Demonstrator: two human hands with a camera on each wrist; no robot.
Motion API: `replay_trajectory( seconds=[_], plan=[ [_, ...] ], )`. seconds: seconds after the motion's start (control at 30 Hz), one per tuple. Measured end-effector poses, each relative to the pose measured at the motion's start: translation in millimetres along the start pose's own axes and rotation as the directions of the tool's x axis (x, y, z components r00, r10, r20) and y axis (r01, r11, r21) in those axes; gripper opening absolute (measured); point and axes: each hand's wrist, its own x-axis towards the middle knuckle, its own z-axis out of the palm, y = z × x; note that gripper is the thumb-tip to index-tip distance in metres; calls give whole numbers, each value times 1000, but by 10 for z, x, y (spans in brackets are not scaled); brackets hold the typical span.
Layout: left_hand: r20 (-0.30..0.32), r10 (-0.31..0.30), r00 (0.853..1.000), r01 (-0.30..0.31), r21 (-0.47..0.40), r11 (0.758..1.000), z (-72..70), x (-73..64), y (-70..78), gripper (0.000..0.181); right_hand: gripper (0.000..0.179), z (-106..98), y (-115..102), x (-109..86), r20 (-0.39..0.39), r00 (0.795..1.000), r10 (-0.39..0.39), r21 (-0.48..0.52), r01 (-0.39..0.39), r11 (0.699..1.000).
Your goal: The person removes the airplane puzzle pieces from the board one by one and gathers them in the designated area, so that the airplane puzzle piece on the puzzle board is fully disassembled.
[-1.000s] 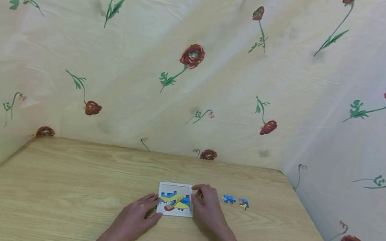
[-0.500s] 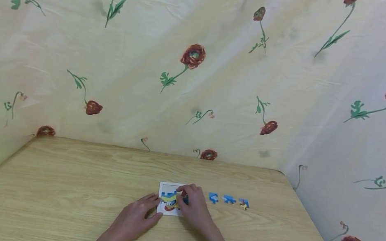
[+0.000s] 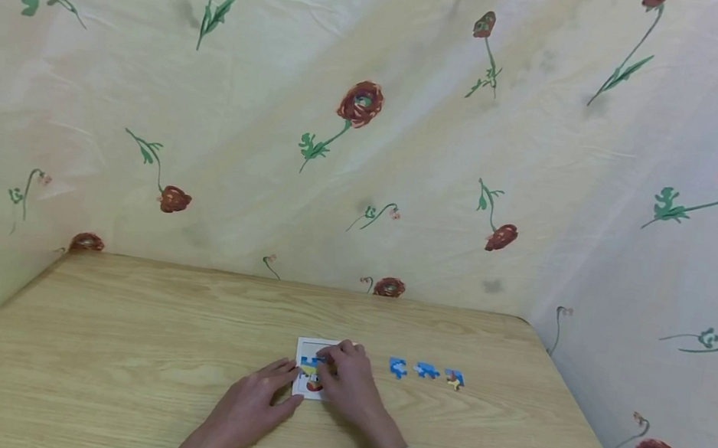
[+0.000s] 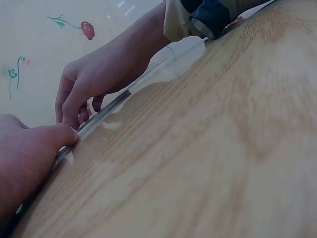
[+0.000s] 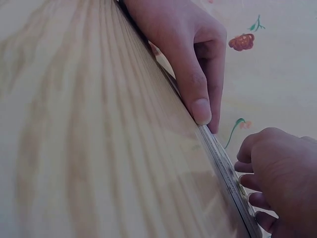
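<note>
A small jigsaw puzzle in a white frame [image 3: 308, 341] lies on the table, its picture showing yellow, blue and red parts. My left hand [image 3: 256, 398] holds the frame at its lower left, thumb at the front edge and fingers along the left side. Over the right part of the puzzle is my right hand [image 3: 354, 387], hiding much of the picture. Its bent fingertips touch down on the pieces. In the left wrist view the right hand [image 4: 101, 69] reaches down onto the frame from above. The right wrist view shows the left thumb [image 5: 200, 109] against the frame's edge.
Three loose puzzle pieces sit in a row to the right of the frame: a blue one [image 3: 397, 367], another blue one [image 3: 427, 370] and a blue, red and yellow one [image 3: 454, 379]. Flowered cloth [image 3: 262, 124] hangs behind the wooden table [image 3: 141, 331].
My right hand has moved left from the frame's right edge to over the puzzle, covering more of the picture and uncovering one loose blue piece. The left hand stays on the frame.
</note>
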Motion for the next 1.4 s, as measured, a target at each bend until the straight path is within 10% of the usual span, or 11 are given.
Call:
replay_trajectory(
  seconds=[1.4],
  plan=[
    [9, 1, 1000, -1, -15, 1000, -13, 5, 8, 42, 16, 42, -44, 56, 69, 991, 112, 138, -121, 983]
  ],
)
